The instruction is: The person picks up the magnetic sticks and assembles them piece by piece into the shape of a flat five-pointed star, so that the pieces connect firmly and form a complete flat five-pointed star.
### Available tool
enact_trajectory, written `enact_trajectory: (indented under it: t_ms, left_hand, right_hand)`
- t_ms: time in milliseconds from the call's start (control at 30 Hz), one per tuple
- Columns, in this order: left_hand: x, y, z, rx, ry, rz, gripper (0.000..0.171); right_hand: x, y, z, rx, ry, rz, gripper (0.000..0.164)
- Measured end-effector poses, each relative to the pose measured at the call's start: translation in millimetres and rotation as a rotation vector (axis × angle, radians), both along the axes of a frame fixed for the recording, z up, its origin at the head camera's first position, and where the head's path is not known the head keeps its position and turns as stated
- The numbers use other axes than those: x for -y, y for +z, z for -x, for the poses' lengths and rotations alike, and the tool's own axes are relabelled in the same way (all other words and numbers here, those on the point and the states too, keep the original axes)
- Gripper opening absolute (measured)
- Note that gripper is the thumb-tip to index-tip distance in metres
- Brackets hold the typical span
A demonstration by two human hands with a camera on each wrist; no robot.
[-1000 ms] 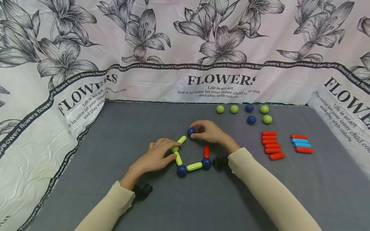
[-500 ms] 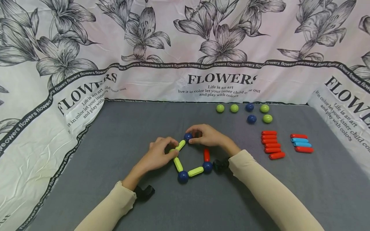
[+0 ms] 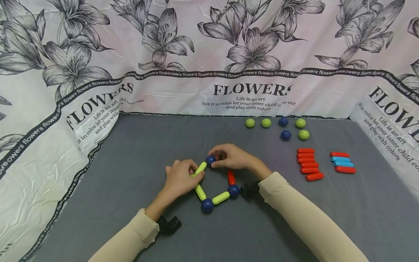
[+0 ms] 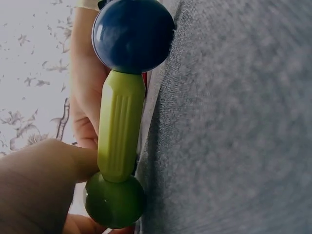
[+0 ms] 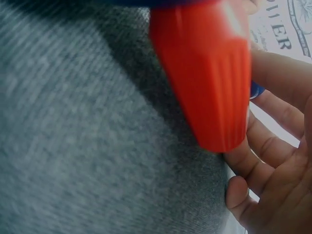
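Observation:
My left hand (image 3: 181, 178) grips the green ball (image 4: 114, 200) of a linked toy rod-and-ball chain; its fingers hide that ball in the head view. From there one yellow-green rod (image 3: 200, 168) slants up and right, and another (image 4: 122, 126) runs down to a blue ball (image 3: 207, 206). A third yellow-green rod (image 3: 220, 198) joins this to a second blue ball (image 3: 234, 191), from which a red rod (image 5: 204, 73) sticks out. My right hand (image 3: 234, 157) pinches another blue ball (image 3: 210, 160) right at the slanting rod's upper end.
Green balls (image 3: 303, 135) and blue balls (image 3: 286, 135) lie at the back right of the grey cloth (image 3: 157, 145). Several red rods (image 3: 307, 165) are lined up below them, beside a short row with blue rods (image 3: 340, 161). A flower-printed sheet (image 3: 183, 94) rises behind.
My right hand has brought its blue ball left and down to the slanting rod's end. My left fingers have closed over the green ball, and the chain has shifted slightly toward the near side.

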State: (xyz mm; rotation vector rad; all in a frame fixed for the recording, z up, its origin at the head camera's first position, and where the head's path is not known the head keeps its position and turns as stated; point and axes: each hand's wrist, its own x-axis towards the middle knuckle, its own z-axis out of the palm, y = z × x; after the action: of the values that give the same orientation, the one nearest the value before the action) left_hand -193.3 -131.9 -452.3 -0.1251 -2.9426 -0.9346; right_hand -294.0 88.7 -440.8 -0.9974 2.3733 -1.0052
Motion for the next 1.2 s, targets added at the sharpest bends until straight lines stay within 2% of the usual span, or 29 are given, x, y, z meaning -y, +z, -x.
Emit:
enact_trajectory:
  t_ms: [200, 367, 600, 833, 967, 1200]
  left_hand:
    - [1, -3.9, 2.4, 0.001, -0.016, -0.112, 0.018]
    - [2, -5.0, 3.6, -0.011, -0.039, -0.143, 0.017]
    - [3, -5.3, 3.6, -0.009, -0.061, -0.163, 0.016]
    - [4, -5.9, 4.7, -0.045, -0.052, -0.136, 0.014]
    - [5, -5.1, 4.9, -0.051, -0.038, -0.105, 0.015]
    - [4, -2.4, 1.7, 0.003, -0.050, -0.057, 0.025]
  right_hand:
    - [-2, -0.3, -1.1, 0.019, -0.021, 0.074, 0.035]
    - [-4, -0.3, -1.7, 0.038, -0.027, 0.130, 0.035]
    - [-4, -2.5, -0.9, 0.046, -0.022, 0.122, 0.036]
    - [-18, -2.5, -4.8, 0.008, -0.025, 0.137, 0.043]
    - [-32, -2.4, -10.5, -0.020, -0.079, 0.131, 0.043]
    - [-64, 0.2, -26.1, -0.055, -0.190, 0.120, 0.035]
